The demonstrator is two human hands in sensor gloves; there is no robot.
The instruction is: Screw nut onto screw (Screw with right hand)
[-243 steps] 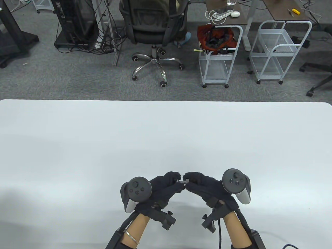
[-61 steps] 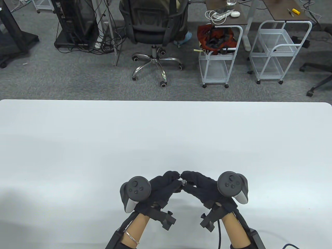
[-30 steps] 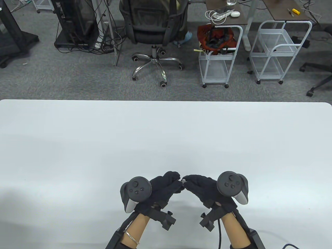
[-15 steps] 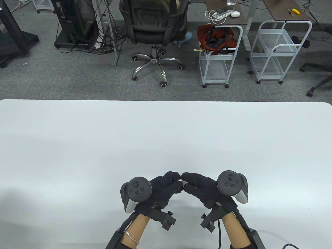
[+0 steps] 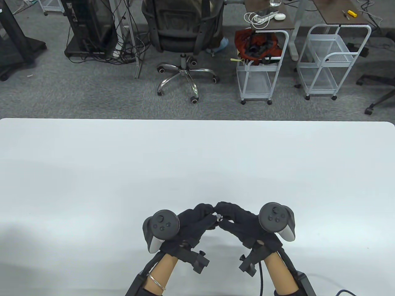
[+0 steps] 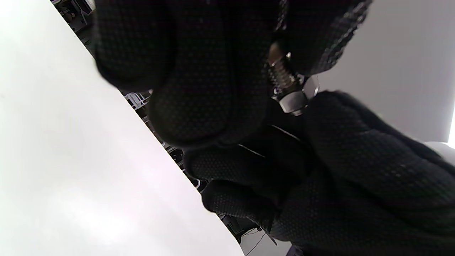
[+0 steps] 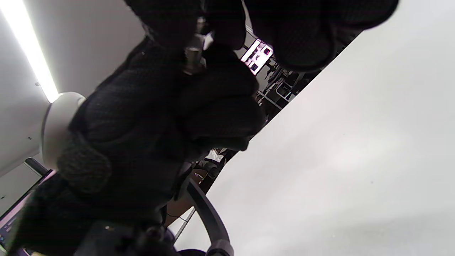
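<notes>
Both gloved hands meet fingertip to fingertip just above the white table (image 5: 197, 160) near its front edge. My left hand (image 5: 206, 214) pinches the threaded metal screw (image 6: 280, 73), which points toward the right hand. The silver hex nut (image 6: 295, 100) sits on the screw's thread. My right hand (image 5: 224, 213) pinches that nut (image 5: 219, 217) with thumb and forefinger. In the right wrist view the screw (image 7: 193, 53) shows as a short metal stub between the dark fingers. The screw's head is hidden in the left hand's fingers.
Each hand carries a tracker on its back, the left tracker (image 5: 161, 224) and the right tracker (image 5: 276, 218). Cables run from the wrists off the table's front edge. An office chair (image 5: 182, 34) and two wire carts (image 5: 262, 61) stand on the floor beyond the far edge.
The right hand's fingers have shifted and regripped around the nut over the last second. The left hand has stayed still. Since the oldest frame less bare screw shows between the two hands.
</notes>
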